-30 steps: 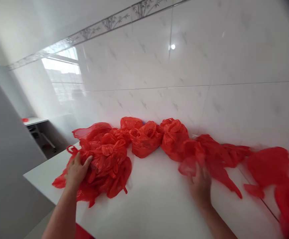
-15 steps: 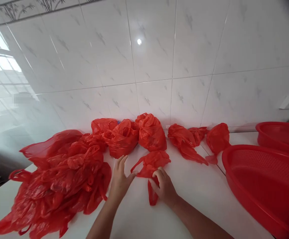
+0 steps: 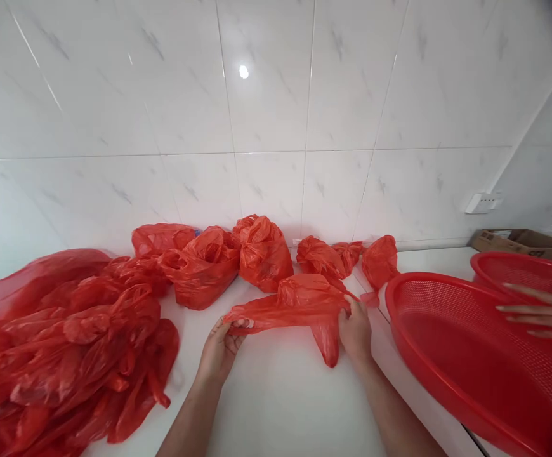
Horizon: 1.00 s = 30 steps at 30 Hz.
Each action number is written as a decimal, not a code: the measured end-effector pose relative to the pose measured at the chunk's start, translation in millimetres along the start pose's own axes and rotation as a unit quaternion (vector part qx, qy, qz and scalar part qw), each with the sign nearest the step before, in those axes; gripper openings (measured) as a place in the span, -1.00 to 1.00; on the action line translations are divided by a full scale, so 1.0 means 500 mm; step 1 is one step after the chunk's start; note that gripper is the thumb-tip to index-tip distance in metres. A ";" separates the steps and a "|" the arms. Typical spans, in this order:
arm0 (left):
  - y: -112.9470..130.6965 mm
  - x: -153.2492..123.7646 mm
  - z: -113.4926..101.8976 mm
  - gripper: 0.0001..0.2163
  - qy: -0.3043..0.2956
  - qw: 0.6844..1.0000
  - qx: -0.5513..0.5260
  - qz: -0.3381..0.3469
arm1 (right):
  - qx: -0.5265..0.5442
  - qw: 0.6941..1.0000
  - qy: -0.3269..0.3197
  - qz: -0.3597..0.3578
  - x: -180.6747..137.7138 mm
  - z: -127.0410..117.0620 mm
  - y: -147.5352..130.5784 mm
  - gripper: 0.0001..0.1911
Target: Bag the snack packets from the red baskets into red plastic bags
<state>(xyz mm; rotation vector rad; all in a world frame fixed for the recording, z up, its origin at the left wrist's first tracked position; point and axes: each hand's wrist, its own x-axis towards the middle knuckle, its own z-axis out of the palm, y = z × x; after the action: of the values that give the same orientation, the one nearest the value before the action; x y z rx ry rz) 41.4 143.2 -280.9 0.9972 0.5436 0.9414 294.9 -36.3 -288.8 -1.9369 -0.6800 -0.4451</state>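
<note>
A red plastic bag (image 3: 299, 311) is stretched sideways between my two hands, just above the white table. My left hand (image 3: 219, 349) pinches its left end, fingers closed on the thin film. On the other side, my right hand (image 3: 356, 327) grips the bag's right edge near the top. One loose part of the bag hangs down close to my right hand. Behind it stand a bunched red bag (image 3: 207, 266) and a fuller, gathered red bag (image 3: 262, 254). A large heap of crumpled red bags (image 3: 80, 355) lies to the left of my left hand.
Two red plastic baskets (image 3: 400, 317) stand at the right; another person's hand (image 3: 542, 311) reaches over them. Smaller red bags (image 3: 321, 254) sit along the tiled wall (image 3: 271, 114). A cardboard box (image 3: 523, 241) is at the back right, below a wall socket (image 3: 483, 203).
Both hands have taken hold of the bag and moved apart, pulling it out wide. The view has turned right, bringing the cardboard box and another person's hand into sight.
</note>
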 end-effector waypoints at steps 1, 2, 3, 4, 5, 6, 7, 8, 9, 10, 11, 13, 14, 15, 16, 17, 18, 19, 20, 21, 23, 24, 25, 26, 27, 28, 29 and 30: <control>-0.001 -0.004 0.001 -0.77 -0.005 0.998 -0.052 -0.027 | -0.008 1.000 0.005 -0.020 -0.002 0.001 -0.006 -0.58; -0.002 -0.009 0.004 -0.78 -0.009 0.994 -0.094 -0.048 | -0.020 0.998 0.018 -0.048 -0.009 0.001 -0.019 -0.57; -0.004 -0.014 0.007 -0.80 -0.013 0.991 -0.121 -0.060 | -0.034 0.995 0.035 -0.082 -0.019 0.001 -0.036 -0.57; -0.005 -0.019 0.013 -0.81 -0.017 0.990 -0.127 -0.060 | -0.046 0.991 0.050 -0.119 -0.033 0.001 -0.057 -0.58; -0.005 -0.024 0.019 -0.81 -0.022 0.990 -0.126 -0.054 | -0.054 0.984 0.058 -0.159 -0.050 0.001 -0.080 -0.59; -0.005 -0.029 0.026 -0.81 -0.028 0.991 -0.120 -0.046 | -0.054 0.977 0.055 -0.200 -0.070 0.002 -0.103 -0.59; -0.003 -0.034 0.034 -0.80 -0.036 0.992 -0.113 -0.039 | -0.048 0.970 0.036 -0.237 -0.090 0.004 -0.124 -0.58; 0.001 -0.039 0.042 -0.79 -0.045 0.993 -0.108 -0.033 | -0.037 0.962 0.003 -0.271 -0.108 0.008 -0.142 -0.55; 0.006 -0.045 0.048 -0.79 -0.054 0.993 -0.104 -0.028 | -0.025 0.955 -0.035 -0.293 -0.124 0.012 -0.156 -0.51; 0.014 -0.050 0.053 -0.79 -0.060 0.993 -0.100 -0.023 | -0.015 0.951 -0.074 -0.299 -0.135 0.017 -0.165 -0.48; 0.024 -0.055 0.056 -0.78 -0.062 0.993 -0.098 -0.014 | -0.006 0.951 -0.107 -0.289 -0.139 0.021 -0.168 -0.48; 0.049 -0.064 0.056 -0.74 -0.057 0.994 -0.089 0.007 | 0.008 0.961 -0.158 -0.226 -0.130 0.021 -0.161 -0.53; 0.063 -0.067 0.053 -0.70 -0.054 0.995 -0.081 0.013 | 0.021 0.966 -0.183 -0.181 -0.117 0.017 -0.152 -0.58; 0.076 -0.069 0.049 -0.67 -0.052 0.996 -0.069 0.014 | 0.040 0.967 -0.215 -0.133 -0.100 0.009 -0.141 -0.65; 0.088 -0.070 0.044 -0.64 -0.053 0.997 -0.054 0.011 | 0.067 0.961 -0.254 -0.090 -0.082 -0.002 -0.129 -0.74; 0.097 -0.070 0.039 -0.64 -0.056 0.998 -0.035 0.006 | 0.100 0.949 -0.295 -0.051 -0.062 -0.015 -0.117 -0.83; 0.104 -0.071 0.035 -0.64 -0.059 0.998 -0.010 0.004 | 0.135 0.933 -0.334 -0.019 -0.043 -0.028 -0.107 -0.87; 0.108 -0.072 0.032 -0.64 -0.058 0.998 0.018 0.005 | 0.169 0.917 -0.363 0.011 -0.025 -0.042 -0.099 -0.87; 0.110 -0.074 0.032 -0.64 -0.056 0.997 0.049 0.008 | 0.193 0.907 -0.371 0.040 -0.008 -0.055 -0.096 -0.85; 0.110 -0.077 0.033 -0.65 -0.052 0.995 0.079 0.009 | 0.204 0.911 -0.352 0.065 0.005 -0.069 -0.097 -0.82; 0.105 -0.087 0.042 -0.68 -0.050 0.990 0.131 -0.004 | 0.186 0.952 -0.225 0.090 0.020 -0.096 -0.116 -0.70; 0.103 -0.093 0.049 -0.70 -0.052 0.988 0.147 -0.015 | 0.161 0.974 -0.136 0.078 0.019 -0.112 -0.135 -0.65; 0.100 -0.099 0.058 -0.73 -0.057 0.986 0.155 -0.026 | 0.131 0.989 -0.050 0.045 0.009 -0.128 -0.159 -0.62; 0.098 -0.105 0.069 -0.75 -0.061 0.985 0.155 -0.033 | 0.104 0.994 0.030 -0.007 -0.009 -0.144 -0.186 -0.61; 0.096 -0.110 0.080 -0.76 -0.067 0.986 0.148 -0.036 | 0.082 0.992 0.070 -0.070 -0.036 -0.160 -0.214 -0.62; 0.096 -0.116 0.092 -0.77 -0.072 0.987 0.136 -0.037 | 0.071 0.982 0.099 -0.144 -0.069 -0.174 -0.240 -0.62; 0.095 -0.123 0.103 -0.77 -0.077 0.989 0.120 -0.037 | 0.078 0.962 0.124 -0.232 -0.106 -0.184 -0.263 -0.62; 0.096 -0.130 0.113 -0.77 -0.083 0.991 0.102 -0.037 | 0.104 0.935 0.105 -0.321 -0.144 -0.189 -0.280 -0.63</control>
<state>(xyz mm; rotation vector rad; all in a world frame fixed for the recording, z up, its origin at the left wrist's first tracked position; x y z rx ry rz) 31.4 71.9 -213.7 1.2201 0.5402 0.7375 149.5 -91.6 -191.8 -1.4073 -1.1670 -0.9281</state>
